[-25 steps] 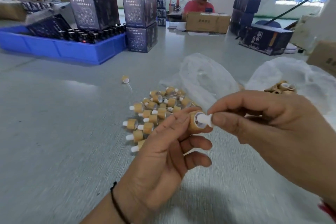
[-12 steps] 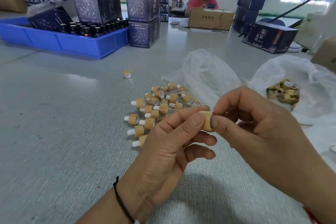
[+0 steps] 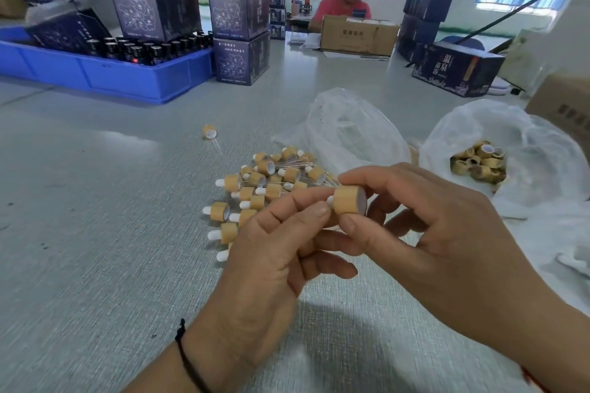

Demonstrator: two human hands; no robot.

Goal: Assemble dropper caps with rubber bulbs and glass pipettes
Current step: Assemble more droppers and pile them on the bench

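Note:
A bamboo-coloured dropper cap [image 3: 348, 200] is held above the table between both hands. My right hand [image 3: 447, 233] pinches the cap with thumb below and forefinger on top. My left hand [image 3: 274, 242] pinches the white rubber bulb [image 3: 330, 200] that sticks out of the cap's left end. The cap's open side faces right. Behind my hands lies a pile of assembled droppers [image 3: 261, 188] with white bulbs and glass pipettes. A clear bag [image 3: 523, 143] at the right holds several bare bamboo caps [image 3: 479, 163].
A second clear plastic bag [image 3: 348, 128] lies behind the pile. One lone dropper [image 3: 210, 132] lies apart on the grey table. A blue crate [image 3: 111, 73] of dark bottles and stacked dark boxes [image 3: 236, 16] stand at the back left. A person sits behind a cardboard box [image 3: 357, 35].
The bulb has gone through the cap and now pokes out of its left end. The cap has turned so its open side faces right, and both hands have changed their grip.

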